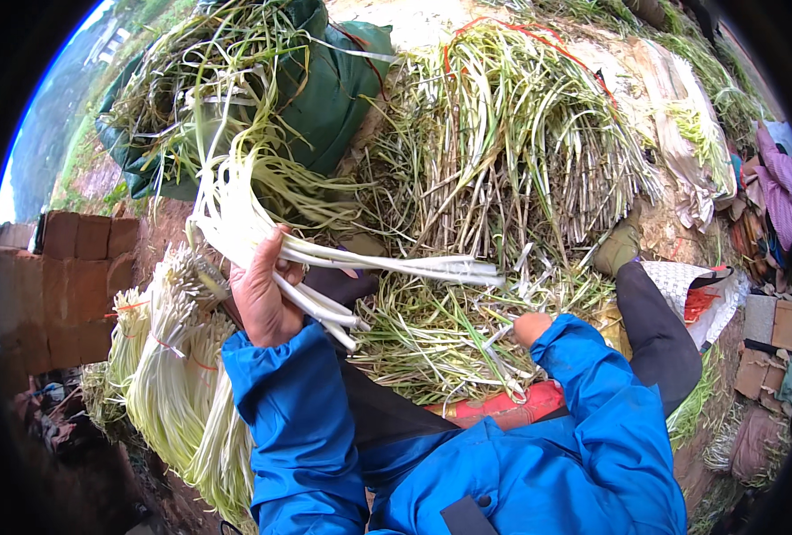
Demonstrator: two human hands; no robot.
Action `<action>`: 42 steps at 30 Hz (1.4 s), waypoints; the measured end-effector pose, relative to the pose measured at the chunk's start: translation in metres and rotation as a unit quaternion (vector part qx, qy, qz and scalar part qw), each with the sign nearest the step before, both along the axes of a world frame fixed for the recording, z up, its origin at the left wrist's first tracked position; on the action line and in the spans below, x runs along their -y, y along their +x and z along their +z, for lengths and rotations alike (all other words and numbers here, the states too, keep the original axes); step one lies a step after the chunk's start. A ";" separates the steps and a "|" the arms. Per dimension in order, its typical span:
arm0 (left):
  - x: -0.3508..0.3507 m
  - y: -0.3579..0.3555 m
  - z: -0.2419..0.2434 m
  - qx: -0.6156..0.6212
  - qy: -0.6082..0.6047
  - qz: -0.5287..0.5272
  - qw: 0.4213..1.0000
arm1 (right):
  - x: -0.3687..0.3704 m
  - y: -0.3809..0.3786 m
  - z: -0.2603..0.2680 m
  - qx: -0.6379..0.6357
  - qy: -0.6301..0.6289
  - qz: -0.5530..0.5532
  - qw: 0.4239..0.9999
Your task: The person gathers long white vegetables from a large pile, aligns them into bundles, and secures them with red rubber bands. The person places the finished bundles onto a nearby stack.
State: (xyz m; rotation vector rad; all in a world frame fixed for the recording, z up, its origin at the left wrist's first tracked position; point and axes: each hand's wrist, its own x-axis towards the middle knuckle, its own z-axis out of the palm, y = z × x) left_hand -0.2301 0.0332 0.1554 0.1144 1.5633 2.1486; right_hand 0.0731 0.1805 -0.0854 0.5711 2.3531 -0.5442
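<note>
My left hand [267, 294] is closed around a bunch of peeled white stalks [235, 207]. Their clean stem ends point right, and the long pale-green leaves hang away over the far side. Low over a heap of stripped leaves and sheaths [436, 334], between my legs, is my right hand [529, 329]. Its fingers are curled, and loose strips lie by the fingertips; whether it pinches one is unclear. Beyond the heap lies a large pile of unpeeled stalks [516, 154] with brownish stems. Tied bundles of clean white stalks [175, 374] stand at my left.
A green sack [342, 93] bulges at the far left, leaves heaped over it. Brick blocks [68, 294] are stacked at left. Under the trimmings shows a red sack [503, 404]. A white woven bag [686, 287] holding red strips sits beyond my right leg, near purple cloth [780, 180].
</note>
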 end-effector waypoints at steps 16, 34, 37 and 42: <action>-0.017 0.015 -0.020 0.146 -0.027 -0.172 0.974 | -0.095 -0.201 -0.025 -0.340 -0.429 -0.677 0.491; -0.048 0.059 -0.039 0.094 -0.073 -0.204 0.972 | -0.061 -0.029 0.041 -0.340 -0.234 -0.568 0.712; -0.052 0.078 -0.053 0.082 -0.091 -0.246 0.961 | -0.024 -0.028 0.073 -0.406 -0.308 -0.572 0.643; -0.060 0.112 -0.067 0.115 -0.079 -0.293 0.946 | 0.022 -0.023 0.094 -0.456 -0.365 -0.531 0.614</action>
